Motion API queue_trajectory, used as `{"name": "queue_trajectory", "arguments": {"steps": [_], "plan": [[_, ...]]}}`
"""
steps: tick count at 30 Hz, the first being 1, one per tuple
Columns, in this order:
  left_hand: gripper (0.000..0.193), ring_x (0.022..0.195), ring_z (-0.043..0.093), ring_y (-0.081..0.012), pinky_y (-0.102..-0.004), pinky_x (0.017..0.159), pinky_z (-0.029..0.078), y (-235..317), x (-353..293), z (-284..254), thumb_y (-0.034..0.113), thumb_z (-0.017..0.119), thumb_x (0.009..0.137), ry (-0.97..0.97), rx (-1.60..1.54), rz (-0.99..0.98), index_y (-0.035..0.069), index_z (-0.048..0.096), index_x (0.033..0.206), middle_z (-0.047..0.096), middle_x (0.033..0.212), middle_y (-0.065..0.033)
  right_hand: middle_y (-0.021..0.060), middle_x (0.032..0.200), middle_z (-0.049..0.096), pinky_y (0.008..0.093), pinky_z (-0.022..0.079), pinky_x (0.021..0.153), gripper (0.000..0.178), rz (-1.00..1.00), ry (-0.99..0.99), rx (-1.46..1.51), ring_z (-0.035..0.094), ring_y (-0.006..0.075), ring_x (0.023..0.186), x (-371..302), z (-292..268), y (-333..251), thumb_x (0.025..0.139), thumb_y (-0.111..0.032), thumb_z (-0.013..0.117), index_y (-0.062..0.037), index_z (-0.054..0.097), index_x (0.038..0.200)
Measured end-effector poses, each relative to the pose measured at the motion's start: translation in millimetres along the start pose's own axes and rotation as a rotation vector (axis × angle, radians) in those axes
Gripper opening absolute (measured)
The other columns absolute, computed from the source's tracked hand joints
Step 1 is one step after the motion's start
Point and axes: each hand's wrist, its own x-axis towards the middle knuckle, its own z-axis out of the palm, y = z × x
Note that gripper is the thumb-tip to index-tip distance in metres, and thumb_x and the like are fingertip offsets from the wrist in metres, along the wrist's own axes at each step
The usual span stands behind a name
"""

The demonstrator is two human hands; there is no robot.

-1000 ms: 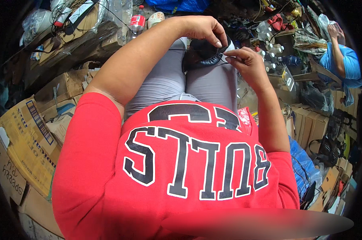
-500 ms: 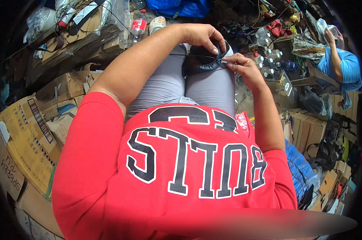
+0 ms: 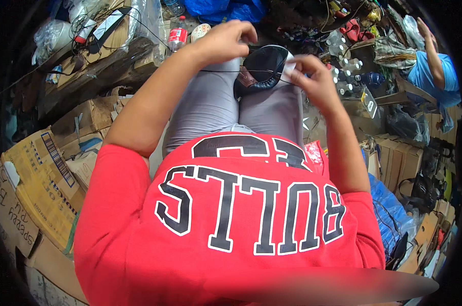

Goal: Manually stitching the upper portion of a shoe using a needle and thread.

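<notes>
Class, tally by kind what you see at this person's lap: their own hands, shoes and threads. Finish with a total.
Hands: 2, left hand and right hand
dark shoe: 1
thread: 1
Total: 4

1. The left hand (image 3: 225,42) curls knuckles-up, so its fingertips and anything pinched in them are hidden; whether it grips the thin thread (image 3: 226,71) cannot be told.
2. The dark shoe (image 3: 261,71) between the hands is partly covered by the right hand (image 3: 312,76) and the knees; its sole is out of sight.
3. The small white bit (image 3: 290,65) at the right fingertips is too small to identify.
4. Beyond the right hand, a person in blue (image 3: 435,76) is cut off by the dark rim.
</notes>
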Motion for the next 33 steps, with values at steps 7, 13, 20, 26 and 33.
{"name": "queue_trajectory", "arguments": {"steps": [7,13,20,26,33], "plan": [[0.035,0.085,0.060,-0.0307,-0.0384,0.074,0.049,35,-49,45,0.021,0.076,0.066,-0.093,0.263,0.074,0.007,0.063,0.094,0.059,0.092,-0.0101,-0.0031,0.069,0.051,0.0238,0.036,0.053,0.028,0.241,-0.307,-0.301,0.043,0.0051,0.063,29,-9,-8,0.084,-0.025,0.066,0.0007,0.060,0.092],[0.030,0.081,0.061,-0.0294,-0.0367,0.071,0.050,44,-49,72,0.025,0.073,0.071,-0.099,0.138,0.166,0.007,0.064,0.094,0.060,0.091,-0.0091,0.0095,0.062,0.055,0.0324,0.042,0.057,0.035,0.399,-0.275,-0.542,0.049,0.0142,0.058,-3,-32,-19,0.084,-0.031,0.062,0.0030,0.060,0.081],[0.025,0.083,0.064,-0.0223,-0.0313,0.075,0.050,30,-57,55,-0.002,0.067,0.073,-0.100,-0.422,0.262,0.005,0.067,0.096,0.067,0.091,-0.0088,0.0070,0.055,0.046,0.0313,0.036,0.051,0.035,0.506,-0.159,-0.016,0.040,0.0115,0.053,-34,-31,-7,0.086,-0.031,0.061,0.0011,0.057,0.074],[0.019,0.083,0.055,-0.0091,-0.0240,0.076,0.044,-6,-71,-41,0.016,0.059,0.085,0.221,-0.178,-0.320,0.004,0.062,0.099,0.062,0.087,-0.0012,0.0164,0.059,0.054,0.0352,0.040,0.053,0.036,0.280,0.012,-0.581,0.054,0.0255,0.054,-4,-1,-15,0.083,-0.035,0.063,-0.0004,0.060,0.075],[0.039,0.075,0.055,-0.0150,-0.0265,0.072,0.047,7,-89,-45,-0.007,0.045,0.077,0.305,0.106,-0.145,0.006,0.061,0.109,0.050,0.095,-0.0098,0.0085,0.061,0.057,0.0360,0.042,0.064,0.022,0.010,0.078,-0.493,0.057,0.0240,0.058,-13,9,-24,0.075,-0.026,0.072,-0.0087,0.064,0.085]]}}
